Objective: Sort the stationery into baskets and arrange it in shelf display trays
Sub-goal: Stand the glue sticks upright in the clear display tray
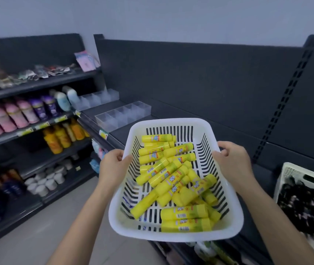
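I hold a white slotted plastic basket [173,122] in the air in front of a dark shelf. Several yellow glue sticks [173,175] lie piled inside it. My left hand [113,164] grips the basket's left rim, thumb inside. My right hand [234,159] grips the right rim. A clear divided display tray [122,114] sits on the dark shelf just beyond the basket's far rim, and its compartments look empty. A second clear tray [96,98] stands further back to the left.
A cream basket [288,170] holding dark items sits on the shelf at the right. Left shelves [37,127] carry pink, purple and orange bottles and white jars. Tiled floor [37,232] lies below my left arm.
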Action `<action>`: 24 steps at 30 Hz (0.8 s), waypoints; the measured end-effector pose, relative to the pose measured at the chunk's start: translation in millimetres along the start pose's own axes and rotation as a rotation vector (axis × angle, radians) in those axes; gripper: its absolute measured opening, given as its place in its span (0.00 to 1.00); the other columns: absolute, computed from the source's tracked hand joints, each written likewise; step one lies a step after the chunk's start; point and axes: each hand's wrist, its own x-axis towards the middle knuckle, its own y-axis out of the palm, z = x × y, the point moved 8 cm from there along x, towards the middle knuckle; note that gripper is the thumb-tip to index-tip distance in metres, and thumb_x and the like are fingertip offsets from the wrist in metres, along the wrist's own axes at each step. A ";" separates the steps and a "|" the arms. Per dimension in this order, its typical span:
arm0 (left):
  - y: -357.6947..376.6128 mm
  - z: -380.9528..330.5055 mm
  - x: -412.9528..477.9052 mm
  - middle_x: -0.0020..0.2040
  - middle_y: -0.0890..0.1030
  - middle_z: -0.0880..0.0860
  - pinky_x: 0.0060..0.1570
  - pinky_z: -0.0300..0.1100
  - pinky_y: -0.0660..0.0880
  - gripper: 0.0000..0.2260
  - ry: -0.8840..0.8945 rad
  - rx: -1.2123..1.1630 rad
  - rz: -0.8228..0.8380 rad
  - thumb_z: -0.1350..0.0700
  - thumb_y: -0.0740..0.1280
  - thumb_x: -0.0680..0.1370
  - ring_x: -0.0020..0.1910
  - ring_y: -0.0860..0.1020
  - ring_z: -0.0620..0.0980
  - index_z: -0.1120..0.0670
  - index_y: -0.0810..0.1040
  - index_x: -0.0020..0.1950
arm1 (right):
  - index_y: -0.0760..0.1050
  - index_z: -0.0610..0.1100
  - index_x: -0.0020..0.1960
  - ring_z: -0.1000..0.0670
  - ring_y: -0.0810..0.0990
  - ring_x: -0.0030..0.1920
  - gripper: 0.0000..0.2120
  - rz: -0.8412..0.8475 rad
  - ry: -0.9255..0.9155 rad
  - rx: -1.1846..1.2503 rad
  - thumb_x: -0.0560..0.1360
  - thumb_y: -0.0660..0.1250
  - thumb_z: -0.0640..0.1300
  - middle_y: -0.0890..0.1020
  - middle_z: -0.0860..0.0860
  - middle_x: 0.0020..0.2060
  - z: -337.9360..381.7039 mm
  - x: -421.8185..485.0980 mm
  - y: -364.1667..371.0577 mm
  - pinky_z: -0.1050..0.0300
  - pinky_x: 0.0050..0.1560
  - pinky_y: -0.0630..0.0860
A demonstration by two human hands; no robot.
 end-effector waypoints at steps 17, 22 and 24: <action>-66.4 82.5 187.9 0.29 0.68 0.49 0.29 0.41 0.61 0.13 0.110 0.006 0.127 0.58 0.67 0.77 0.29 0.66 0.46 0.57 0.71 0.33 | 0.80 0.50 0.49 0.54 0.81 0.34 0.10 -0.107 0.095 0.008 0.74 0.64 0.40 0.82 0.51 0.33 72.5 42.0 175.2 0.61 0.29 0.71; -88.6 106.0 234.8 0.28 0.67 0.47 0.27 0.39 0.58 0.14 0.131 0.020 0.148 0.58 0.67 0.76 0.28 0.65 0.44 0.55 0.69 0.32 | 0.81 0.49 0.49 0.50 0.80 0.33 0.11 -0.116 0.091 -0.017 0.73 0.63 0.39 0.82 0.48 0.31 94.2 53.8 225.1 0.57 0.31 0.74; -92.2 113.1 252.0 0.27 0.66 0.47 0.27 0.39 0.57 0.15 0.138 0.030 0.150 0.58 0.68 0.76 0.27 0.64 0.45 0.55 0.68 0.31 | 0.81 0.49 0.50 0.53 0.77 0.30 0.10 -0.129 0.092 -0.046 0.73 0.64 0.39 0.80 0.49 0.30 98.4 61.5 240.0 0.61 0.28 0.67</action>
